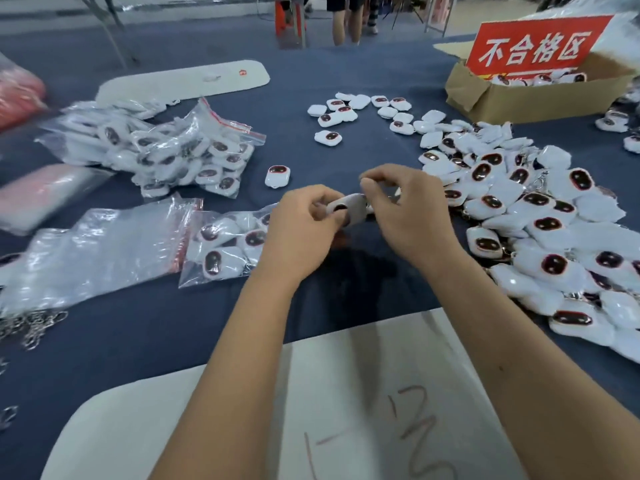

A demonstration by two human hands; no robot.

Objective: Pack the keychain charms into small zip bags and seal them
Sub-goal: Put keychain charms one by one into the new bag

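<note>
One charm [348, 211] pinched between left hand [300, 233] and right hand [405, 216], held over mid-tabletop [311, 306]. Looks light, padded-soft, glossy face likely slick. Best grip: the side edges, ring end trailing. Part-filled zip bag [225, 244] lies just left of the hands.

hands: two, left [299, 233] and right [412, 216]
charm in hands [348, 209]: one
lone charm [277, 175]: one
loose charms [540, 216]: big pile, way too many to count
boxes [526, 98]: one
red signs [535, 45]: one
filled bags: roughly two heaps [166, 147], can't count singles
white sheets: two, near [242, 410] and far [183, 81]
</note>
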